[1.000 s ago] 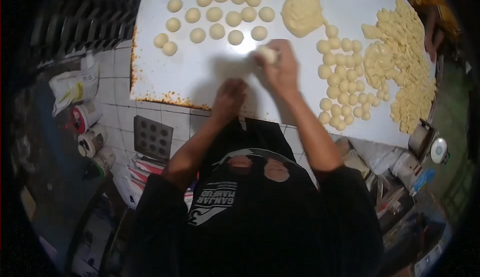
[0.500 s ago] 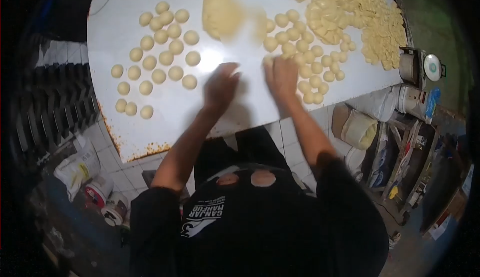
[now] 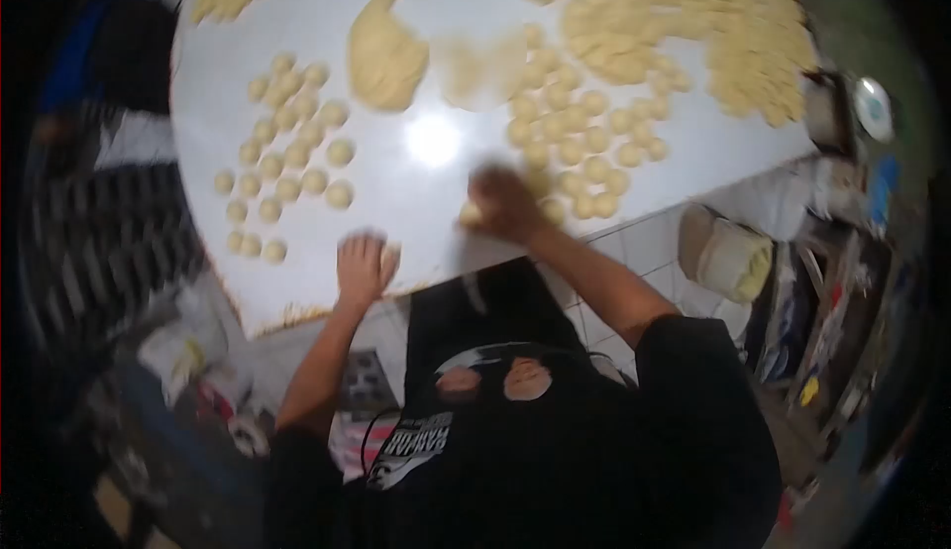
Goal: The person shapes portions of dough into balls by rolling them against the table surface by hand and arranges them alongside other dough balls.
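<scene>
Above a tiled floor (image 3: 639, 250), spread over a white tabletop (image 3: 416, 212): loose dough balls (image 3: 287, 189) at left, a tighter dough cluster (image 3: 572, 151) at right. Compared with half a second ago, left hand (image 3: 365, 264) drawn to the near edge, right hand (image 3: 505, 202) shifted over a pale dough piece (image 3: 470, 216) beside the cluster; handling now centred, seemingly, there. Right fingers curled, hold impossible to tell; left grip also unclear. Past the near edge, a tub (image 3: 728, 260), yellowish inside, and a dark tray (image 3: 367, 388), contents too blurred to identify.

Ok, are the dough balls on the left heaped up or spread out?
Spread out: the left dough balls lie in a single layer, with white table showing between many.
</scene>
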Demonstrator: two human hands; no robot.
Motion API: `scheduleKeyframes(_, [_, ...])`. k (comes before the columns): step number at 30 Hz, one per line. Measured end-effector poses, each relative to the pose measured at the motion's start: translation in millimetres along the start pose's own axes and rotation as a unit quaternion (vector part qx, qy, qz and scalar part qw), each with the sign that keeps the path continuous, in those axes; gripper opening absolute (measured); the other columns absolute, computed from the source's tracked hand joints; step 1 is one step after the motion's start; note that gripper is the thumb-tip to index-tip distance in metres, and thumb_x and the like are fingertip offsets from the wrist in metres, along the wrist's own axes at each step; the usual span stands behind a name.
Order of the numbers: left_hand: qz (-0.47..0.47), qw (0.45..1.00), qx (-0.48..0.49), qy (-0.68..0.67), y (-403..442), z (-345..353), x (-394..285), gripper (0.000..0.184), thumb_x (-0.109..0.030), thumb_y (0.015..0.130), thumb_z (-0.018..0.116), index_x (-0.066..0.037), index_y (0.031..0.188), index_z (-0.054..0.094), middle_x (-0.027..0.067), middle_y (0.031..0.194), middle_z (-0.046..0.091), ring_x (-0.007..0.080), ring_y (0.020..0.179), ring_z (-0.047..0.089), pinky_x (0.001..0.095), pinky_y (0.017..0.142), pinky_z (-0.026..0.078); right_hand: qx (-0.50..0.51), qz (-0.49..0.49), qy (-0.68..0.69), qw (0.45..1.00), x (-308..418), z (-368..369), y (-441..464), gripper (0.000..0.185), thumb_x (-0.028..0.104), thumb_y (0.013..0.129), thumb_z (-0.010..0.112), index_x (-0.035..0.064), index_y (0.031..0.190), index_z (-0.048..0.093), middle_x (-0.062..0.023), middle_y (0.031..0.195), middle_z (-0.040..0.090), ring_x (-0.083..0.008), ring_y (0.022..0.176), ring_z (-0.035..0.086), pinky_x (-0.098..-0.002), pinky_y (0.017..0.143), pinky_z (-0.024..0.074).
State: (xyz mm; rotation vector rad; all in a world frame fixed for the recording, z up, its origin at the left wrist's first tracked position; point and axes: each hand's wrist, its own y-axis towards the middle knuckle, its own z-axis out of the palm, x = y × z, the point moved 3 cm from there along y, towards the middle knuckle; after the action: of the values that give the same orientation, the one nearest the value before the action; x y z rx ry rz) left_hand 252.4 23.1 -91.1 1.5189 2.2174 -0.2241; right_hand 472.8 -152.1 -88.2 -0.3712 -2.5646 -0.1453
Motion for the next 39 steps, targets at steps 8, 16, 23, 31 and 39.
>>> scheduleKeyframes(8, [0.081, 0.988, 0.031, -0.127, -35.6, 10.1, 28.5, 0.019, -0.013, 0.085, 0.077, -0.009, 0.1, 0.066, 0.0113, 0.093, 0.063, 0.0358, 0.087, 0.062, 0.0485, 0.077, 0.049, 0.135, -0.027, -0.017, 0.99, 13.5, 9.2, 24.6, 0.028, 0.032, 0.093, 0.076, 0.0068, 0.092, 0.065, -0.0145, 0.098, 0.064, -0.0349, 0.098, 0.063, -0.0483, 0.088, 0.0524])
scheduleKeyframes(16, [0.099, 0.991, 0.02, -0.09, -20.7, 4.7, 38.8, 0.02, -0.017, 0.082, 0.08, -0.008, 0.099, 0.072, 0.0169, 0.127, 0.068, 0.0383, 0.121, 0.064, 0.0494, 0.1, 0.053, 0.195, 0.148, 0.116, 0.962, 7.7, 35.9, 19.4, 0.028, 0.033, 0.084, 0.086, 0.0098, 0.087, 0.07, -0.0137, 0.096, 0.064, -0.0376, 0.093, 0.061, -0.0503, 0.087, 0.0486])
scheduleKeyframes(23, [0.032, 0.991, -0.029, -0.13, -24.9, 33.0, -18.7, 0.017, -0.015, 0.088, 0.075, -0.01, 0.104, 0.069, 0.0138, 0.111, 0.068, 0.0369, 0.102, 0.063, 0.0511, 0.087, 0.05, -0.164, 0.016, -0.026, 0.986, 33.8, 49.7, 26.9, 0.019, 0.025, 0.092, 0.078, 0.0089, 0.085, 0.07, -0.0154, 0.094, 0.067, -0.039, 0.092, 0.064, -0.0514, 0.086, 0.0495])
scheduleKeyframes(31, [-0.023, 0.982, -0.129, -0.135, 3.7, 37.6, -33.6, 0.017, -0.013, 0.087, 0.078, -0.008, 0.099, 0.066, 0.0129, 0.106, 0.066, 0.0355, 0.103, 0.063, 0.0527, 0.086, 0.049, -0.092, -0.029, -0.03, 0.995, 28.0, 59.9, 29.9, 0.022, 0.028, 0.09, 0.08, 0.0121, 0.096, 0.066, -0.0091, 0.11, 0.066, -0.0361, 0.112, 0.059, -0.0509, 0.086, 0.0515])
scheduleKeyframes(39, [-0.147, 0.982, -0.097, -0.071, 7.3, 41.6, -21.1, 0.024, -0.021, 0.091, 0.081, -0.006, 0.105, 0.069, 0.0167, 0.108, 0.068, 0.0404, 0.105, 0.06, 0.051, 0.093, 0.046, -0.019, -0.028, -0.009, 0.999, 9.7, 75.9, 63.4, 0.022, 0.026, 0.086, 0.082, 0.0099, 0.083, 0.066, -0.0119, 0.089, 0.068, -0.0334, 0.09, 0.065, -0.0508, 0.08, 0.0481])
